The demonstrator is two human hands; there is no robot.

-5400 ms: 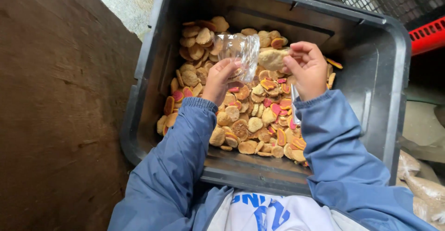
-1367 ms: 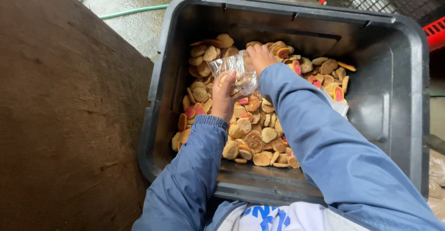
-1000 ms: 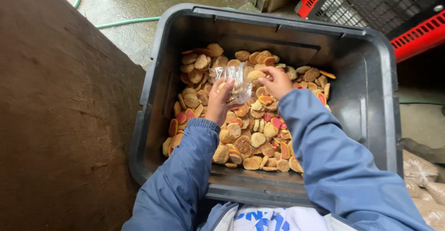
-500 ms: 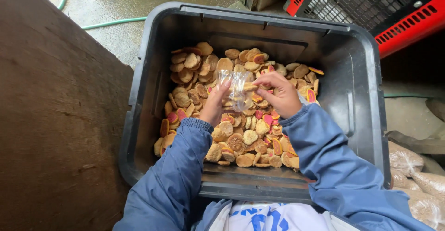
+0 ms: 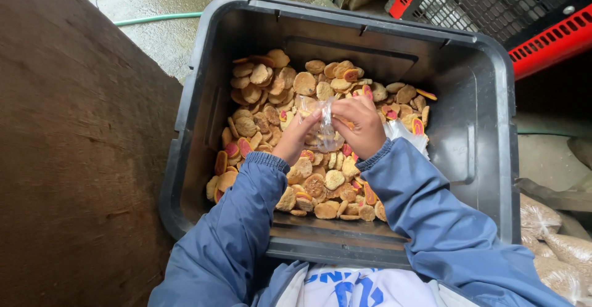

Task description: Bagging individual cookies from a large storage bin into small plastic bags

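Observation:
A black plastic tub (image 5: 481, 116) holds a heap of round tan biscuits (image 5: 271, 91), some with pink filling. Over the middle of the heap both my hands pinch a small clear plastic bag (image 5: 325, 128). My left hand (image 5: 297, 136) grips the bag's left side. On the other side my right hand (image 5: 361, 125) holds it, fingers curled. The bag looks crumpled and what is in it cannot be made out. Blue jacket sleeves cover both forearms.
A dark brown wooden surface (image 5: 68, 159) fills the left side. Behind the tub lie a green hose (image 5: 185, 16) on wet concrete and a red and black crate (image 5: 493, 11). Another clear bag (image 5: 404, 133) lies on the biscuits. Filled sacks (image 5: 555, 245) sit at the lower right.
Earlier my left hand held the bag up while my right hand reached among the biscuits. Both hands have since come together low over the heap, closing on the bag.

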